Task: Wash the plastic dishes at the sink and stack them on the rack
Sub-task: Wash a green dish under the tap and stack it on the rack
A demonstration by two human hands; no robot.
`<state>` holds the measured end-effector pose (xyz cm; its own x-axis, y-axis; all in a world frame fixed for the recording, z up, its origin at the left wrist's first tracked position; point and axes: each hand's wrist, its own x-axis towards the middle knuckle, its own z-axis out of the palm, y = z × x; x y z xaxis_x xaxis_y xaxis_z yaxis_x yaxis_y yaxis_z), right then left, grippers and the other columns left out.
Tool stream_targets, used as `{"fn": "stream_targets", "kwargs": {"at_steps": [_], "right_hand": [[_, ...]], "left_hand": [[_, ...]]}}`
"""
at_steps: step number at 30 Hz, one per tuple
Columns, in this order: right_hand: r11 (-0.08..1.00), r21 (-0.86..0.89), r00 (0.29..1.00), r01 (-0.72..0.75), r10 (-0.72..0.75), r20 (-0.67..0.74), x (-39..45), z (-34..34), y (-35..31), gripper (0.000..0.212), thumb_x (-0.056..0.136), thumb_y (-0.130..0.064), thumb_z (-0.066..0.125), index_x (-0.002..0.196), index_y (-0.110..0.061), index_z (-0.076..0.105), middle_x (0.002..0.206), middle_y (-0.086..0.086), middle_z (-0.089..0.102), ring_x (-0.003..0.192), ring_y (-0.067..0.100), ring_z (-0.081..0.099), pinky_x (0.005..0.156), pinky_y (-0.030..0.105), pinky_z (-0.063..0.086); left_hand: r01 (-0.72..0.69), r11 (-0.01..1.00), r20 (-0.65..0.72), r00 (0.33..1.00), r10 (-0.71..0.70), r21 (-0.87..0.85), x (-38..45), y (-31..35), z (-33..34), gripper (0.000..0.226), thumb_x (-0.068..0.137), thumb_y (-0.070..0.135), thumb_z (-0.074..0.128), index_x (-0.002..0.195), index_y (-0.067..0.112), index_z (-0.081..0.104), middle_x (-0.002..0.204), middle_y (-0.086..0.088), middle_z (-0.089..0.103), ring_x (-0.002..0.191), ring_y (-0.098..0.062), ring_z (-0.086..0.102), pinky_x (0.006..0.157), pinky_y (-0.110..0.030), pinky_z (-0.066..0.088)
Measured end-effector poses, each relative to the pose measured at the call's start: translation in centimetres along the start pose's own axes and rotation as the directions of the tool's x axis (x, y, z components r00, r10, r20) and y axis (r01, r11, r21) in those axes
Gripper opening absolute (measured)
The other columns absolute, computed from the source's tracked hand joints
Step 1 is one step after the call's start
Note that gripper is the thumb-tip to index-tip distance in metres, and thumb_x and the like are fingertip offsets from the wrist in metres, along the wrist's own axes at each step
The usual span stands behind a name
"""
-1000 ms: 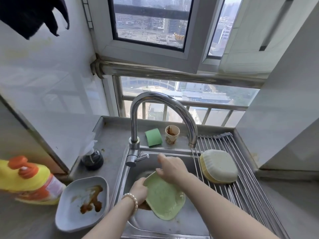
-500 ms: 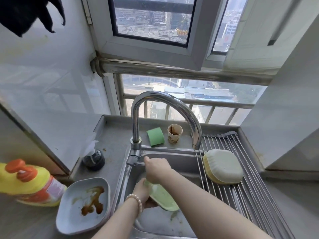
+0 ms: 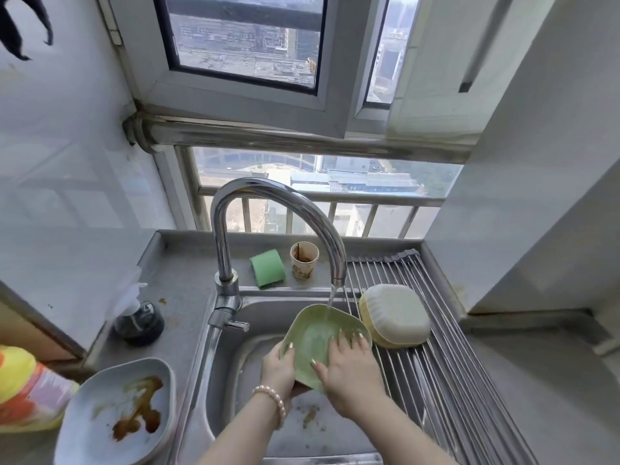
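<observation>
Holding one green dish [image 3: 317,333] over the sink [image 3: 265,313], I tilt it under the single thin stream of water falling from the faucet [image 3: 278,209], which strikes the dish near its far rim. My left hand [image 3: 278,367] grips the dish's near-left edge, thumb curled over the rim and fingers hidden underneath; a bead bracelet [image 3: 271,402] sits on that wrist. My right hand [image 3: 349,367] lies flat inside the dish, its fingers straight and slightly spread, pressing on the inner surface. On the rack [image 3: 446,380] laid over the sink's right side, near its far-left corner and just beside the green dish, rest two washed dishes upside down, one white dish [image 3: 397,313] nested over one yellow dish [image 3: 365,308]. On the counter [image 3: 188,273] by the sink's near-left corner sits one dirty grey dish [image 3: 117,411] smeared with brown sauce. Along the counter's back edge stand one green sponge [image 3: 267,268] and one stained paper cup [image 3: 303,260], side by side. At the counter's left edge are one dark soap bottle [image 3: 139,322] and one yellow detergent bottle [image 3: 27,391], partly out of view.
</observation>
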<state>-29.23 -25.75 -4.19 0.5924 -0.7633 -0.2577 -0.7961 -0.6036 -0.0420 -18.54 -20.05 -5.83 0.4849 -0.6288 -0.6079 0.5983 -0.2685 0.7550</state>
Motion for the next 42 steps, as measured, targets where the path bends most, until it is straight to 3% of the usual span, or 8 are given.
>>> {"fn": "stream_targets", "kwargs": {"at_steps": [4,10,16,23,28,34,38,42], "right_hand": [[0.975,0.157,0.976,0.157,-0.178,0.127,2.7,-2.0,-0.8,0.069,0.100,-0.052,0.018,0.153,-0.011,0.000,0.160,0.007,-0.007,0.147,0.022,-0.009,0.118,0.041,-0.007],[0.887,0.297,0.864,0.354,-0.432,0.260,-0.3,-2.4,-1.1,0.059,0.103,-0.047,0.015,0.153,-0.016,0.008,0.161,0.003,0.003,0.148,0.017,-0.003,0.120,0.037,0.000],[0.977,0.193,0.982,0.090,-0.120,0.147,2.2,-3.2,0.9,0.110,0.068,-0.079,-0.007,0.153,-0.008,0.002,0.160,0.009,-0.003,0.148,0.024,-0.003,0.119,0.038,0.001],[0.876,0.437,0.934,0.203,-0.307,0.181,2.3,-3.0,-4.1,0.071,0.100,-0.054,0.014,0.152,-0.012,-0.010,0.159,0.004,-0.013,0.146,0.013,-0.014,0.118,0.032,-0.011],[0.856,0.431,0.889,0.285,-0.405,0.216,0.1,-2.7,-2.4,0.064,0.099,-0.057,0.018,0.153,-0.029,-0.002,0.161,0.000,0.007,0.148,0.022,0.003,0.120,0.041,0.006],[0.881,0.328,0.883,0.341,-0.420,0.210,-1.2,-3.2,0.7,0.055,0.102,-0.048,0.022,0.149,-0.020,0.031,0.156,0.007,0.026,0.145,0.024,0.018,0.117,0.031,0.009],[0.932,0.140,0.919,0.334,-0.355,0.168,0.4,-2.3,1.6,0.117,0.068,-0.079,-0.021,0.148,-0.011,0.031,0.154,0.011,0.028,0.144,0.023,0.019,0.118,0.033,0.009],[0.972,0.138,0.960,0.190,-0.213,0.183,2.9,-1.6,1.1,0.139,0.047,-0.088,-0.028,0.152,-0.006,0.015,0.158,0.015,0.016,0.147,0.026,0.009,0.120,0.039,0.001]], "left_hand": [[0.055,0.991,0.128,0.991,-0.040,-0.118,-0.7,-0.2,0.9,0.024,0.103,0.017,0.038,0.110,0.016,0.061,0.103,-0.011,0.070,0.089,-0.029,0.066,0.069,-0.043,0.056],[-0.004,0.949,0.079,0.996,0.031,-0.314,0.5,1.1,-0.3,0.032,0.103,0.018,0.039,0.128,0.002,0.048,0.105,-0.019,0.066,0.091,-0.032,0.064,0.081,-0.047,0.055],[0.030,0.977,0.160,0.987,0.004,-0.211,-0.9,0.7,1.1,0.028,0.103,0.025,0.037,0.120,0.017,0.057,0.112,-0.014,0.068,0.094,-0.032,0.066,0.068,-0.047,0.057],[0.161,0.808,0.186,0.980,-0.066,-0.566,-1.1,1.5,1.3,0.052,0.102,0.040,0.022,0.147,0.016,0.032,0.145,-0.003,0.042,0.131,-0.021,0.038,0.103,-0.033,0.026],[0.035,0.937,0.051,0.999,-0.019,-0.347,-0.3,1.9,0.7,0.053,0.095,0.043,0.045,0.129,0.003,0.049,0.120,-0.025,0.060,0.105,-0.038,0.060,0.091,-0.051,0.049],[-0.210,0.975,-0.046,0.977,0.207,-0.071,0.6,3.8,-0.1,0.030,0.101,0.034,0.040,0.114,0.016,0.061,0.104,-0.013,0.070,0.092,-0.033,0.067,0.080,-0.053,0.056],[-0.257,0.951,-0.076,0.959,0.272,0.170,0.6,4.1,-0.4,0.029,0.102,0.033,0.039,0.107,0.023,0.066,0.097,-0.008,0.072,0.088,-0.030,0.069,0.073,-0.054,0.057],[-0.139,0.976,-0.091,0.984,0.156,0.167,0.3,3.6,-0.7,0.030,0.103,0.030,0.038,0.091,0.020,0.064,0.087,-0.012,0.070,0.079,-0.032,0.068,0.064,-0.054,0.058]]}}
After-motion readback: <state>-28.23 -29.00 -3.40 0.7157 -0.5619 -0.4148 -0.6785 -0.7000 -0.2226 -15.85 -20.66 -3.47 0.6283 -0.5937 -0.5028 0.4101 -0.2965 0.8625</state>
